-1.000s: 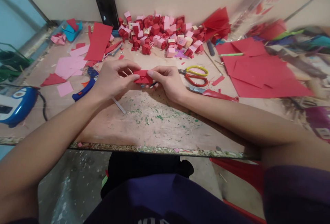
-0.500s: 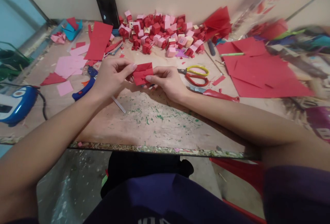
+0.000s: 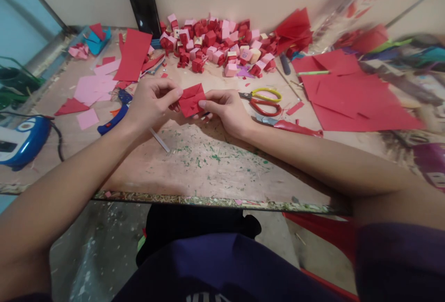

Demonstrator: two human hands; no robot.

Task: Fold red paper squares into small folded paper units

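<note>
Above the middle of the worktable, a small folded square of red paper (image 3: 192, 100) is held up between my two hands. My left hand (image 3: 155, 100) pinches its left edge between thumb and fingers. On the other side, my right hand (image 3: 224, 111) has its thumb on the front face and its fingers behind, mostly hidden by the paper. Crease lines cross the square. Just right of my right hand lie scissors (image 3: 266, 102) with one yellow and one red handle. Below them is a red-handled tool (image 3: 295, 128), partly behind my forearm.
A heap of small red and pink folded paper cubes (image 3: 215, 45) lies along the back wall. Large red sheets (image 3: 365, 103) cover the right side. Pink paper pieces (image 3: 93, 88), blue-handled pliers (image 3: 116, 119) and a blue-and-white device (image 3: 26, 140) are at left. Green scraps dot the wooden tabletop (image 3: 194, 177).
The red paper square has tilted slightly, its right side turned upward and its lower edge now slanting. Both hands stay in nearly the same place, still gripping it.
</note>
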